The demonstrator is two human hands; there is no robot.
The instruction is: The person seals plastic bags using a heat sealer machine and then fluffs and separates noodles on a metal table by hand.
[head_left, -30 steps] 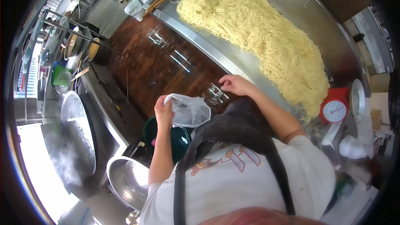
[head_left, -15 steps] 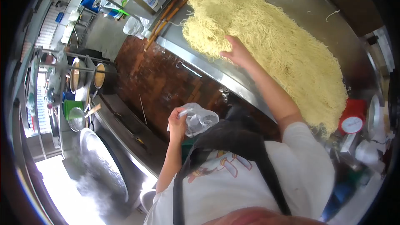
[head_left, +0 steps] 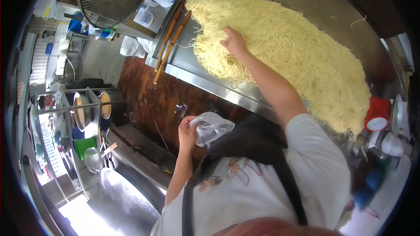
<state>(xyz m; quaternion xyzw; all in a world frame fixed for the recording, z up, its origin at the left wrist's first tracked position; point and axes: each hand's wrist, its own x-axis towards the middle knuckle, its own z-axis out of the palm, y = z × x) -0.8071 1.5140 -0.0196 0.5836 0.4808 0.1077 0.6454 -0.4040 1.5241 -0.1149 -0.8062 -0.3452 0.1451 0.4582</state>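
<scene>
The left hand [head_left: 188, 133] grips a plastic bag [head_left: 213, 127], apparently unfilled, while the right hand [head_left: 235, 43], grip indeterminable from here, is at the noodles [head_left: 286, 54], heaped unbagged on the table [head_left: 194, 79]

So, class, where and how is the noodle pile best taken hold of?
I'd grip the noodle pile at its loose edge nearest the person, right hand coming from above. It is a wide, slack tangle, open on top, without handles, resting on the metal tabletop, so scooping a clump seems better than pinching strands.
</scene>
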